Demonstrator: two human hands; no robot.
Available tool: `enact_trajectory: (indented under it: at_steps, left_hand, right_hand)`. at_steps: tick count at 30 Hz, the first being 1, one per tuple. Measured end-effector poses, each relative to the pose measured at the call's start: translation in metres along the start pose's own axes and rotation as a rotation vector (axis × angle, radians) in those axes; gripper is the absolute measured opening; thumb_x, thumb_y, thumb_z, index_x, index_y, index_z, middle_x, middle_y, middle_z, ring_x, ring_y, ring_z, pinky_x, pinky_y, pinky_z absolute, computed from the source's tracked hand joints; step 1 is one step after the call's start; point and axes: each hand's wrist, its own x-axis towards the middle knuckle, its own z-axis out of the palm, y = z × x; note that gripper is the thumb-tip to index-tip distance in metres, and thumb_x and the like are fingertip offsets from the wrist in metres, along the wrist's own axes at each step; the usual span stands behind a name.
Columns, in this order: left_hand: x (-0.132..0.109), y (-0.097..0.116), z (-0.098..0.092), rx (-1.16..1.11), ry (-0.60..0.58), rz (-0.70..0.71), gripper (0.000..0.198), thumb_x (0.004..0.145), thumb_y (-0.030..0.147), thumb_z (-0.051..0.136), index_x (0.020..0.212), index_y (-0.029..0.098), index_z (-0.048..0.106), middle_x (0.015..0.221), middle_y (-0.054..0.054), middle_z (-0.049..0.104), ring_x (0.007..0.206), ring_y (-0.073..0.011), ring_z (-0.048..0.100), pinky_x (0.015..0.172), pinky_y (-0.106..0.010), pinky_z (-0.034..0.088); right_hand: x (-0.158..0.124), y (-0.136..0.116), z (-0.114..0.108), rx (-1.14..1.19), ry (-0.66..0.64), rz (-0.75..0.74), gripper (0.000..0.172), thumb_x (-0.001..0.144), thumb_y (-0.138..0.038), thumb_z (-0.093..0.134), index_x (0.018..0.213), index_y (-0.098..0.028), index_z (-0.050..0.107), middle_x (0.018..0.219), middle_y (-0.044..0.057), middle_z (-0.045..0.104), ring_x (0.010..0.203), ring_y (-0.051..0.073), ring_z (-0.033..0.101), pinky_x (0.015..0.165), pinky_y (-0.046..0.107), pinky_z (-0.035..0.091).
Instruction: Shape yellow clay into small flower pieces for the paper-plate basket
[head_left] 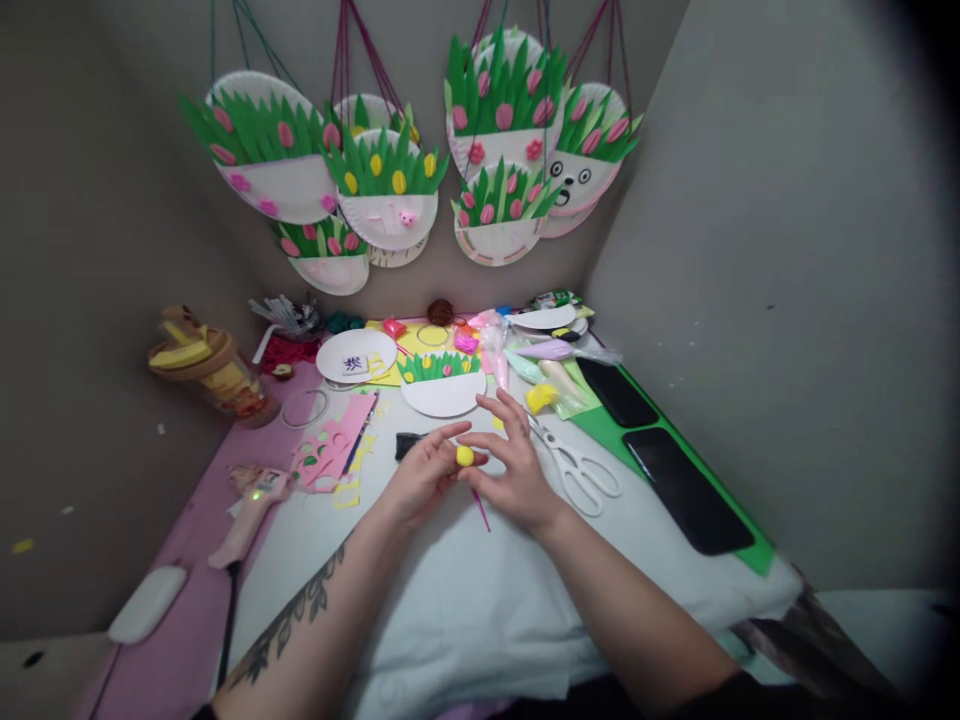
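A small yellow ball [465,456] sits between my two hands above the middle of the table. My left hand [431,470] has its fingers under and beside the ball and supports it. My right hand [516,470] touches the ball's right side with thumb and forefinger, its other fingers raised. A thin magenta stick [481,510] lies just below my hands. Beyond them is a half paper plate [444,395] with green paper grass and small yellow and pink flowers. A dark packet [407,445] lies left of my fingers.
White scissors [581,472] and two black phones [688,490] lie on the right. At left are a glue gun [251,520], pink paper scraps [330,445], a white plate [356,357] and a lidded cup [217,375]. Decorated paper plates [390,215] hang on strings at the back.
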Motion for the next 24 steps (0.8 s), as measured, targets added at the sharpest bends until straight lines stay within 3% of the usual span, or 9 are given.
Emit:
enact_trajectory:
  at_steps: [3,7,13,17,20,24]
  left_hand:
    - [0.001,0.0,0.002,-0.076,0.04,-0.003,0.056,0.078,0.051,0.061,0.119,0.014,0.055,0.095,-0.012,0.07,0.088,-0.0205,0.066,0.082,-0.032,0.046]
    - [0.002,0.004,0.007,-0.397,0.041,-0.092,0.076,0.079,0.073,0.03,0.127,0.016,0.047,0.125,-0.018,0.057,0.106,-0.0261,0.061,0.088,-0.041,0.045]
    - [0.004,0.005,0.004,-0.562,0.045,-0.121,0.078,0.084,0.07,0.018,0.126,0.011,0.045,0.129,-0.019,0.054,0.114,-0.0283,0.057,0.093,-0.043,0.044]
    - [0.005,0.005,0.002,-0.59,0.085,-0.128,0.076,0.085,0.068,0.015,0.127,0.012,0.044,0.128,-0.019,0.054,0.112,-0.0272,0.058,0.091,-0.042,0.046]
    - [0.005,0.005,0.003,-0.612,0.115,-0.103,0.075,0.086,0.067,0.015,0.129,0.011,0.042,0.129,-0.02,0.053,0.11,-0.0257,0.059,0.089,-0.04,0.048]
    - [0.005,-0.001,0.009,-0.591,0.144,-0.046,0.078,0.084,0.069,0.018,0.138,0.015,0.029,0.13,-0.022,0.053,0.107,-0.0262,0.061,0.086,-0.041,0.048]
  right_hand:
    - [-0.001,-0.002,0.002,-0.002,0.014,-0.004,0.018,0.076,-0.037,0.065,0.09,-0.026,0.069,0.136,0.006,0.044,0.136,0.033,0.025,0.11,0.055,0.019]
    - [-0.005,-0.008,0.013,-0.017,-0.013,-0.031,0.02,0.075,-0.037,0.067,0.093,-0.028,0.07,0.137,0.005,0.042,0.135,0.034,0.025,0.109,0.058,0.018]
    - [-0.01,-0.014,0.03,-0.034,-0.106,0.056,0.028,0.069,-0.031,0.072,0.097,-0.031,0.071,0.144,0.002,0.038,0.137,0.036,0.018,0.108,0.06,0.017]
    - [-0.01,-0.011,0.031,-0.018,-0.178,0.091,0.032,0.07,-0.037,0.072,0.101,-0.032,0.07,0.145,0.003,0.036,0.138,0.037,0.015,0.107,0.062,0.017]
    - [-0.01,-0.008,0.029,0.022,-0.155,0.063,0.047,0.077,-0.055,0.06,0.117,-0.028,0.062,0.145,0.008,0.036,0.138,0.037,0.017,0.108,0.061,0.02]
    - [-0.011,-0.01,0.029,0.152,0.01,0.064,0.078,0.084,-0.072,0.021,0.142,-0.022,0.032,0.149,0.013,0.028,0.141,0.033,0.017,0.111,0.057,0.02]
